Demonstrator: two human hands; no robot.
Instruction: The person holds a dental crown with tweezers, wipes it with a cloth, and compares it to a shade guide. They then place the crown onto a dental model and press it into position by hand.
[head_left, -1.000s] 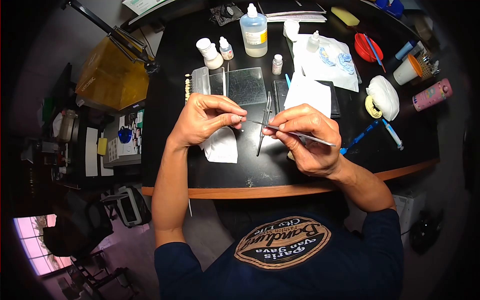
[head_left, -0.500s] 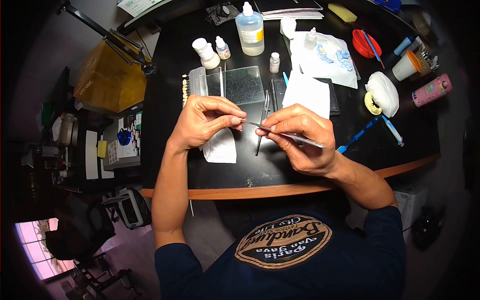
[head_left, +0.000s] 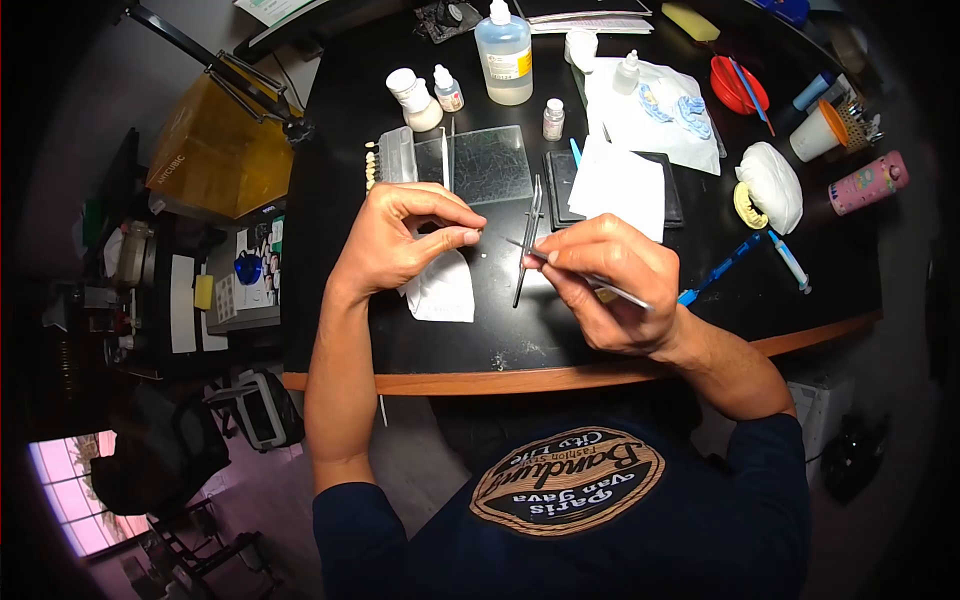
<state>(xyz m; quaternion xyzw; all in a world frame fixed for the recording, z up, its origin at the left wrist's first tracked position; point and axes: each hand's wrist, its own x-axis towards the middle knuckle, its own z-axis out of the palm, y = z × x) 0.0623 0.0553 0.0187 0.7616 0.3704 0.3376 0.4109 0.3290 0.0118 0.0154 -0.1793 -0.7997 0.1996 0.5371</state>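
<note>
Since the previous frame, the tip of the thin metal tool [head_left: 633,298] has drawn away from the left hand [head_left: 398,235]. The right hand [head_left: 618,275] grasps that tool pen-fashion, above the tweezers [head_left: 534,207] on the desk [head_left: 565,348]. The left thumb and forefinger nearly meet; whether they pinch something tiny, one cannot tell. A white cloth [head_left: 443,292] lies just below the left hand.

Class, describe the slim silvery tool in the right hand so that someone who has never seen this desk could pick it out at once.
Start with the black desk, then find the right hand above it. Gripped there like a pen is the slim silvery tool, pointing towards the left hand. Unlike the two-pronged instrument lying on the desk nearby, this one is held in the hand.
</note>
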